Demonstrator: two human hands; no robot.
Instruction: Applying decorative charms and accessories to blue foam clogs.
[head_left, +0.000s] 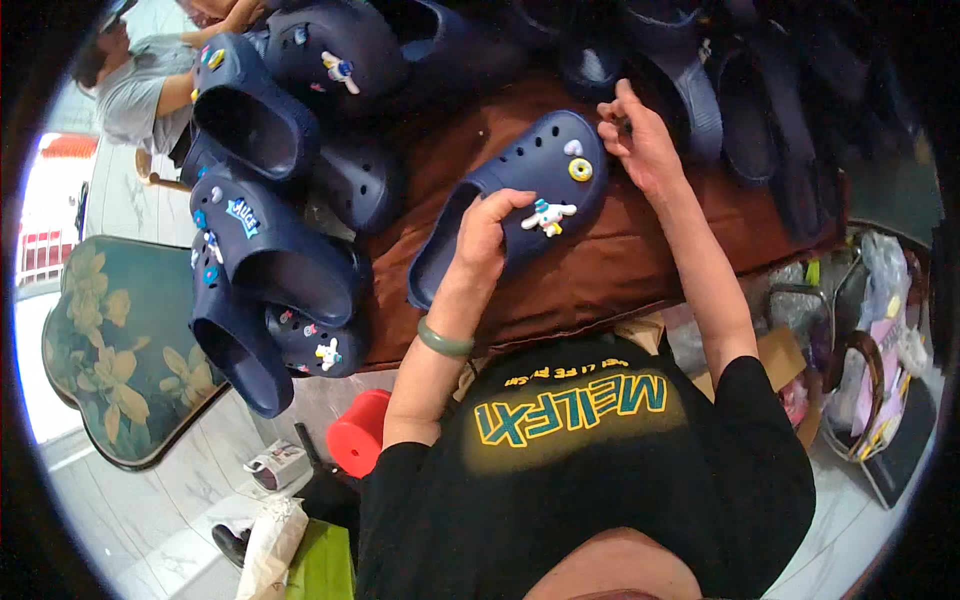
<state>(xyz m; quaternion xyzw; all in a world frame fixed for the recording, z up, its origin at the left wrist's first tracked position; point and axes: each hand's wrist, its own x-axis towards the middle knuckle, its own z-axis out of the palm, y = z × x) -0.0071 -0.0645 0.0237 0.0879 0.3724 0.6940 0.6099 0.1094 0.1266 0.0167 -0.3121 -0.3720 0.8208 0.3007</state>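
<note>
A navy clog (pixel 521 200) with ventilation holes lies tilted over the brown cloth, its toe pointing away to the right. My left hand (pixel 484 237) is closed on its near side, thumb across the upper and the other fingers hidden. On the upper sit a white long-eared character charm (pixel 547 217), a yellow-and-white ring charm (pixel 580 169) and a pale heart charm (pixel 573 148). Just right of the toe is my right hand (pixel 642 148), its fingers loosely bent and apart. I see nothing held in it.
A brown cloth (pixel 430 313) covers the table. Several decorated navy clogs (pixel 290 250) are piled at left; more dark clogs (pixel 690 95) line the far right. A red stool (pixel 358 433) stands below, a floral-topped table (pixel 130 350) at left. Another person (pixel 150 85) sits far left.
</note>
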